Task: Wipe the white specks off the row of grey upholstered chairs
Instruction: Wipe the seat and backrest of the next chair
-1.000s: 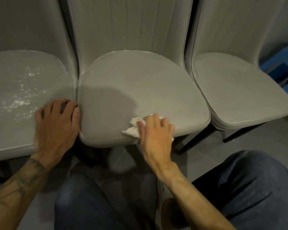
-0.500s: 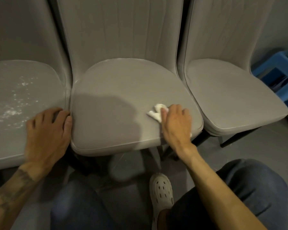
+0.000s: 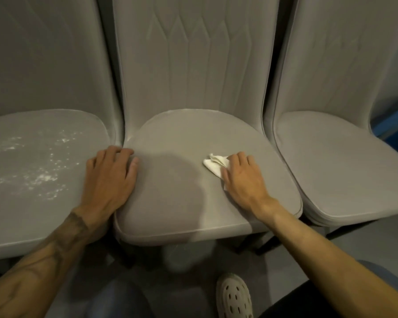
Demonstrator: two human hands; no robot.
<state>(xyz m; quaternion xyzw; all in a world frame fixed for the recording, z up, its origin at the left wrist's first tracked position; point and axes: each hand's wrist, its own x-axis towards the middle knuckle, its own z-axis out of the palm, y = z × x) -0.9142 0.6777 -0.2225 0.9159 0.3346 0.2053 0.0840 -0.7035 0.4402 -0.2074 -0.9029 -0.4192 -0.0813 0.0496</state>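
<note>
Head view: right hand flat, fingers extended, pressing cloth onto middle seat.
White specks: on left seat, well left of grip, beyond left hand.
Left hand: flat, empty, nearer the specks.

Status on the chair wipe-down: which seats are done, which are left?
Done: right seat looks speck-free. In hand: middle seat, mostly clean; right hand presses the white cloth on it, left hand rests on its left edge. Left: the left seat, covered in white specks.
</note>
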